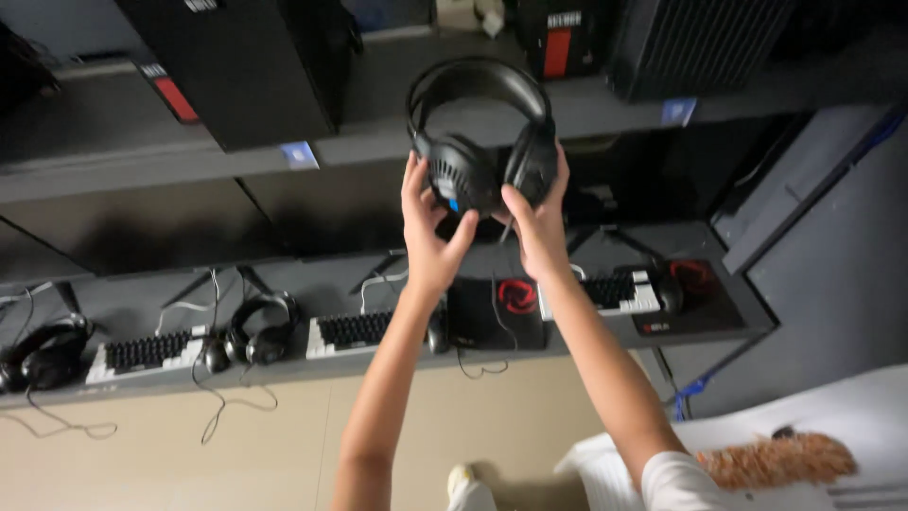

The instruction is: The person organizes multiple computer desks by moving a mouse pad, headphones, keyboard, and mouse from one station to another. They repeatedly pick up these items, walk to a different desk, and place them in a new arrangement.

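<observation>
Only one view here, the head cam looking down. Top centre of the frame, the person has a black over-ear headset (480, 132) lifted up in front of the monitors. The left hand (430, 227) is wrapped round the left earcup, thumb curled underneath, and the right hand (537, 213) is clamped on the right earcup, so both hands are closed on the same headset, one per cup. The headband arches up above them.

Lower in the frame there's a long grey desk (586, 345) with a black-and-white keyboard (352, 331) just left of centre, a dark mouse pad (497, 312) with a red emblem beside it, and a second keyboard (615, 291) further right. Another headset (260, 331) sits on the desk left of centre, and a third one (43, 355) at the far left edge. Lower right there's a white seat (851, 416) with something furry and orange (776, 461) on it.

What could go wrong, in my view: a thin cable looks to hang from the held headset down toward the desk. If it's plugged in or snagged round a keyboard, lifting any higher could yank it. Also the grip is only on the cups, so those could swivel and slip.
</observation>
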